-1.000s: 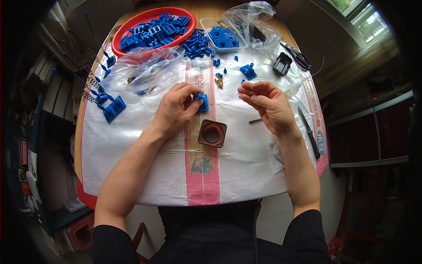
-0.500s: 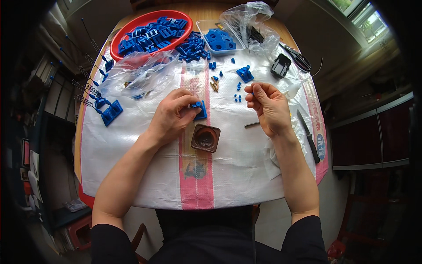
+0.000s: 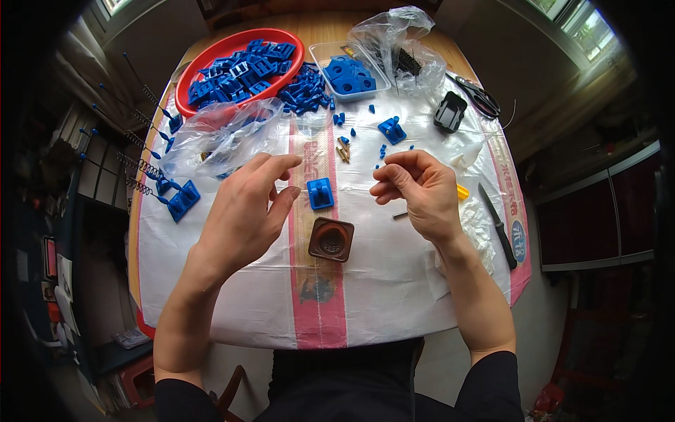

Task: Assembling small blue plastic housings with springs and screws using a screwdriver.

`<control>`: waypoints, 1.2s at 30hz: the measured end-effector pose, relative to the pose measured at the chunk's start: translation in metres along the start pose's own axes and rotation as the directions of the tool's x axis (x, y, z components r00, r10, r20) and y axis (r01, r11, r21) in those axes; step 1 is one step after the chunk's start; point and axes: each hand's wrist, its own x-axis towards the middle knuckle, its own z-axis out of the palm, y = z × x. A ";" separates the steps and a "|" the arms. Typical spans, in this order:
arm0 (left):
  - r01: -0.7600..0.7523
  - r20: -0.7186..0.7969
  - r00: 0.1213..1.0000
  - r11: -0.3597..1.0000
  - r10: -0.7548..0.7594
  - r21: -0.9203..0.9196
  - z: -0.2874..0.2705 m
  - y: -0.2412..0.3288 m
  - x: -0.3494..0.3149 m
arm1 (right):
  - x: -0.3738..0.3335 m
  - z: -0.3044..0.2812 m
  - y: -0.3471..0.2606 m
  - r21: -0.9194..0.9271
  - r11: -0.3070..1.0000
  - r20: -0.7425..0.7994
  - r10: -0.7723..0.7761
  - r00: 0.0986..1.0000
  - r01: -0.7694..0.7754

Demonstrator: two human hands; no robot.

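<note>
A square blue plastic piece (image 3: 320,194) with a raised middle stands on the covered table, no longer touched by either hand. To its left is my left hand (image 3: 247,211), fingers and thumb apart with nothing between them. My right hand (image 3: 424,199) hovers to the right of the piece, its fingers curled in and thumb pressed near them; whatever may be pinched there is hidden. Just below the blue piece is a small brown square dish (image 3: 331,239) with a round hollow. Tiny blue bits (image 3: 382,151) and a blue piece with a knob (image 3: 392,130) lie beyond my right hand.
A red basin (image 3: 184,91) of blue parts and a clear tub (image 3: 385,83) stand at the back. Brass pins (image 3: 343,150) lie mid-table. On the right are a knife (image 3: 498,225), scissors (image 3: 479,97) and a black tray (image 3: 450,112). Spring-stemmed blue pieces (image 3: 184,200) stand left.
My left hand has let go of the blue piece and drawn back left, opening. My right hand has come lower and inward, toward the piece. The view has shifted slightly.
</note>
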 end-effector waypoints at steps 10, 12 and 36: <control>-0.318 -0.198 0.947 0.831 0.254 -0.456 0.042 0.010 0.021 | -0.006 0.031 -0.023 -0.009 1.000 0.175 0.012 0.985 -0.011; -0.364 -0.269 0.925 0.830 0.269 -0.423 0.043 0.008 0.022 | -0.001 0.033 -0.026 0.070 0.995 0.171 0.059 0.983 -0.072; -0.561 -0.209 0.822 0.815 0.529 -0.144 0.058 -0.048 0.012 | 0.208 -0.065 -0.043 -0.952 0.017 -0.303 -0.179 0.936 -0.305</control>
